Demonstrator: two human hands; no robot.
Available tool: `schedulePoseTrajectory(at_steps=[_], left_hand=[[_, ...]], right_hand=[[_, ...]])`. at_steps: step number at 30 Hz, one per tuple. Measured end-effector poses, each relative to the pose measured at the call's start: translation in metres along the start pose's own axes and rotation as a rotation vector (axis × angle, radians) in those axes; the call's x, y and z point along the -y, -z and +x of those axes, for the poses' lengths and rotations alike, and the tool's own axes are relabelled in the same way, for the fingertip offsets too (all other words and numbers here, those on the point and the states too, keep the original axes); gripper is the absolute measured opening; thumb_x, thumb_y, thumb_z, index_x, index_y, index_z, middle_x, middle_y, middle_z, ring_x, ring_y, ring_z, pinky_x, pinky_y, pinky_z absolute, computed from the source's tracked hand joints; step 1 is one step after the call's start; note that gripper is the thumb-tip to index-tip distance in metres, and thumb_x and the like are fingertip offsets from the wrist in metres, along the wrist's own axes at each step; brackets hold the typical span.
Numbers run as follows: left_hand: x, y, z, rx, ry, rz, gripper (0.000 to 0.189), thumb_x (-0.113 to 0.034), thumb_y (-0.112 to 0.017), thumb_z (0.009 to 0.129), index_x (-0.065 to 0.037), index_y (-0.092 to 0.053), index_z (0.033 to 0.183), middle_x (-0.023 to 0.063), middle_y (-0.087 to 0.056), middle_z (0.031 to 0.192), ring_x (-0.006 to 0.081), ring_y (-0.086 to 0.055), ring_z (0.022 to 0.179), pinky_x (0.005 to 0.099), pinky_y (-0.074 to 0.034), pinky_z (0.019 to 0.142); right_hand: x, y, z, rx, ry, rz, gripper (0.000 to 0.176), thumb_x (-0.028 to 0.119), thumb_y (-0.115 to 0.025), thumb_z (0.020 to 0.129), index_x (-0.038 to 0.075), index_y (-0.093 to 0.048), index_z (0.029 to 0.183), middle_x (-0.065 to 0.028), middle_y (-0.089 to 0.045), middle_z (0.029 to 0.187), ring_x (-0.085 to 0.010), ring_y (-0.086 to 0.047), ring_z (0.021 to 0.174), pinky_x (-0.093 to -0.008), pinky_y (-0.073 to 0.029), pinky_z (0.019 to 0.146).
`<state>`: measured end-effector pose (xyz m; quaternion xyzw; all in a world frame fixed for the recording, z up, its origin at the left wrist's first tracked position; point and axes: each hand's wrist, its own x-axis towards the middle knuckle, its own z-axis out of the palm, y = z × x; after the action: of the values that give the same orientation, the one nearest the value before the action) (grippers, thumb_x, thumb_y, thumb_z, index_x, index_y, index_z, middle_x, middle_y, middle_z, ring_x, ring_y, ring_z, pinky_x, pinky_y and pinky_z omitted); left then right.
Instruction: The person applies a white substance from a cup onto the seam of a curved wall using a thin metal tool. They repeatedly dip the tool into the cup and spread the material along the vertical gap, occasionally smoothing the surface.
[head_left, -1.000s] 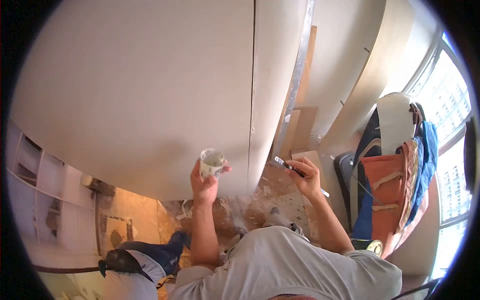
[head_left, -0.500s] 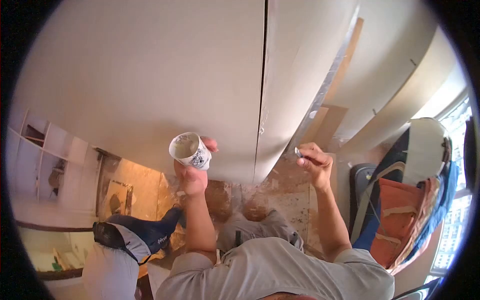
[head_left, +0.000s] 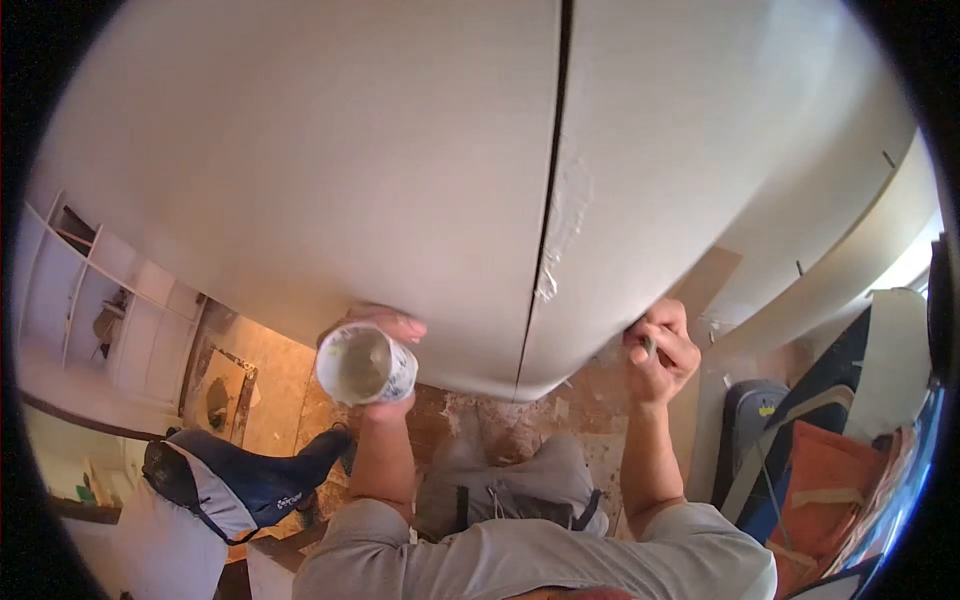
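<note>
My left hand (head_left: 398,326) is wrapped round a white cup (head_left: 355,365) with dark print on its side and pale, whitish material inside; the cup's mouth faces the camera. My right hand (head_left: 664,355) is closed on a small object (head_left: 649,347) whose tip shows between thumb and fingers; it is too small to name. That hand is beside the right edge of a large pale panel (head_left: 380,180). A dark narrow gap (head_left: 548,215) runs down the panel, with a rough whitish patch (head_left: 568,225) along its right side.
On the left are white shelves (head_left: 90,290) and a dark and grey bag (head_left: 235,480) on a white rounded surface. To the right stand a dark case (head_left: 752,420), an orange cloth item (head_left: 825,480) and a curved pale panel (head_left: 850,250). Worn flooring (head_left: 450,410) shows below.
The view has moved closer to the panel and the gap. The cup in my left hand has come lower and slightly left. My right hand has shifted right and lower, its fingers more curled.
</note>
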<state>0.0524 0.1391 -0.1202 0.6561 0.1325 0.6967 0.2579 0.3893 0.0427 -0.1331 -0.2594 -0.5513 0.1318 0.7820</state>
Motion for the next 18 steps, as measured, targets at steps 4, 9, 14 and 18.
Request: schedulePoseTrajectory(at_steps=[4, 9, 14, 18], left_hand=[[0.010, -0.010, 0.014, -0.104, -0.131, -0.178, 0.108, -0.089, -0.068, 0.089, 0.006, -0.051, 0.137, 0.0203, -0.072, 0.094, 0.0276, -0.065, 0.077, 0.0389, -0.057, 0.070], [0.024, -0.001, 0.011, 0.001, -0.126, -0.147, 0.103, -0.092, -0.061, 0.094, 0.005, -0.052, 0.131, 0.0200, -0.074, 0.087, 0.0265, -0.068, 0.066, 0.0385, -0.059, 0.068], [0.023, 0.005, 0.010, 0.011, -0.237, -0.081, 0.096, -0.086, -0.068, 0.096, 0.003, -0.054, 0.128, 0.0181, -0.076, 0.085, 0.0272, -0.073, 0.066, 0.0391, -0.061, 0.066], [0.032, 0.008, 0.018, 0.046, -0.367, -0.107, 0.093, -0.074, -0.080, 0.095, 0.005, -0.053, 0.136, 0.0170, -0.076, 0.086, 0.0270, -0.073, 0.070, 0.0348, -0.062, 0.065]], right_hand=[[0.000, -0.006, 0.002, -0.030, 0.042, 0.034, 0.030, 0.019, -0.093, 0.094, 0.010, -0.087, 0.122, -0.0100, -0.069, 0.104, -0.0203, -0.064, 0.089, -0.0331, -0.051, 0.078], [0.014, -0.006, 0.004, -0.049, -0.092, 0.042, 0.032, 0.020, -0.096, 0.093, 0.011, -0.087, 0.122, -0.0096, -0.069, 0.106, -0.0187, -0.064, 0.090, -0.0321, -0.051, 0.077], [0.002, 0.004, -0.001, -0.025, -0.041, -0.043, 0.033, 0.021, -0.097, 0.092, 0.012, -0.087, 0.123, -0.0073, -0.069, 0.106, -0.0175, -0.064, 0.092, -0.0322, -0.050, 0.078], [-0.031, 0.002, -0.004, -0.055, 0.245, -0.050, 0.034, 0.026, -0.096, 0.093, 0.009, -0.085, 0.122, -0.0084, -0.070, 0.110, -0.0188, -0.063, 0.095, -0.0336, -0.050, 0.082]])
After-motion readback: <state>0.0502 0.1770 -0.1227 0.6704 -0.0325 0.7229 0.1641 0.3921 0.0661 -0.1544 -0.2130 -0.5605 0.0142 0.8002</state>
